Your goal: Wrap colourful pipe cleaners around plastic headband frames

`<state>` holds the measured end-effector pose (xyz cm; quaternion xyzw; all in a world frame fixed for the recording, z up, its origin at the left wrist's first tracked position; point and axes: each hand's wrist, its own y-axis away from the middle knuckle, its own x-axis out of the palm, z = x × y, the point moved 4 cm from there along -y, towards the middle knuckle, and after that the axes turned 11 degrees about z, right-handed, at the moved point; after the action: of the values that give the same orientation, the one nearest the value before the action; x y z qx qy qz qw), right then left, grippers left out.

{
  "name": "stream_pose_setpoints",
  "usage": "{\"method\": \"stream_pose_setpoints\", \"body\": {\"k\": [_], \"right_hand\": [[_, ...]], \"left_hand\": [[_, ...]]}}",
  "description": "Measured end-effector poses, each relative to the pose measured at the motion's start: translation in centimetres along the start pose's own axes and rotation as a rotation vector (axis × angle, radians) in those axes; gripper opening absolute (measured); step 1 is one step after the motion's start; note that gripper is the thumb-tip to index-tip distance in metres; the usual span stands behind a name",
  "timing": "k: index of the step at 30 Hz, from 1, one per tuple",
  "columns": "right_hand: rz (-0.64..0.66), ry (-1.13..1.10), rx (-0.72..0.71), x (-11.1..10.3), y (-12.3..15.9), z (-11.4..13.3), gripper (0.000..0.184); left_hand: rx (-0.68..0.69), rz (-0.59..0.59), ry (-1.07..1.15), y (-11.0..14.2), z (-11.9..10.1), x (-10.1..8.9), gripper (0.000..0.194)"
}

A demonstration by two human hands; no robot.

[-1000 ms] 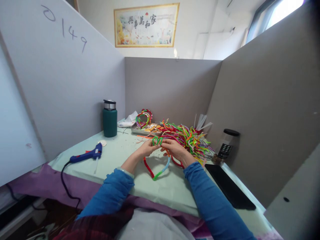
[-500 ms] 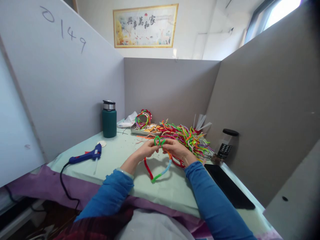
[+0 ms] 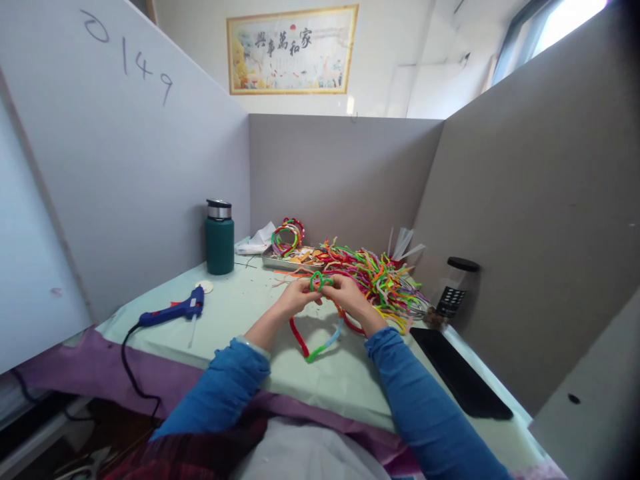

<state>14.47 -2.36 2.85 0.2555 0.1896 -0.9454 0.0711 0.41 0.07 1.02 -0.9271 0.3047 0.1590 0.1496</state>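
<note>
Near the middle of the pale green table (image 3: 225, 320), the left hand (image 3: 295, 298) and right hand (image 3: 349, 295) are pinching a soft, light, bendable green pipe-cleaner loop (image 3: 317, 280) at its twisted base.

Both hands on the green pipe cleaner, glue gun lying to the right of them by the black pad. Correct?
Not quite. In the head view the glue gun lies to the left of the hands, not the right. The left hand and right hand do pinch the green pipe cleaner.

The single head-worn view looks forward and down along both forearms, near above the table (image 3: 235, 313).
</note>
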Motion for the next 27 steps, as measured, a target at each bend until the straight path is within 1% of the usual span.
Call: {"method": "stream_pose_setpoints", "body": {"k": [4, 6, 8, 11, 13, 15, 17, 20, 22, 24, 25, 27], "right_hand": [[-0.158, 0.262, -0.004, 0.15, -0.09, 0.24, 0.010], [-0.208, 0.310, -0.026, 0.16, -0.04, 0.46, 0.008], [-0.186, 0.223, -0.030, 0.09, -0.04, 0.43, 0.009], [-0.071, -0.003, 0.003, -0.08, -0.07, -0.02, 0.020], [-0.020, -0.075, 0.018, -0.21, -0.04, -0.30, 0.024], [-0.025, -0.059, 0.014, -0.34, -0.02, -0.44, 0.023], [-0.054, 0.005, -0.001, -0.34, -0.05, -0.42, 0.020], [-0.102, 0.119, -0.011, -0.14, -0.15, -0.22, 0.016], [-0.131, 0.159, -0.005, -0.12, -0.19, -0.11, 0.016], [-0.160, 0.122, -0.001, -0.32, -0.15, -0.09, 0.020], [-0.155, 0.074, 0.000, -0.44, -0.11, -0.13, 0.023], [-0.081, -0.048, 0.002, -0.51, -0.03, -0.23, 0.029]], "left_hand": [[-0.022, -0.033, -0.008, -0.09, 0.23, 0.08, 0.023], [-0.033, -0.044, -0.015, -0.12, 0.34, 0.09, 0.022], [-0.030, -0.051, -0.017, -0.14, 0.38, 0.04, 0.025], [-0.012, -0.039, -0.008, -0.09, 0.24, 0.04, 0.030], [-0.013, -0.026, 0.003, -0.02, 0.11, 0.11, 0.029], [-0.024, -0.010, 0.008, 0.02, 0.07, 0.20, 0.028], [-0.034, 0.000, -0.005, -0.01, 0.18, 0.24, 0.029], [-0.026, -0.004, -0.064, -0.21, 0.49, 0.17, 0.031], [-0.022, -0.011, -0.098, -0.34, 0.62, 0.14, 0.030], [-0.038, -0.035, -0.095, -0.37, 0.61, 0.11, 0.029], [-0.055, -0.049, -0.078, -0.33, 0.55, 0.09, 0.029], [-0.089, -0.070, -0.032, -0.19, 0.36, 0.11, 0.027]]}}
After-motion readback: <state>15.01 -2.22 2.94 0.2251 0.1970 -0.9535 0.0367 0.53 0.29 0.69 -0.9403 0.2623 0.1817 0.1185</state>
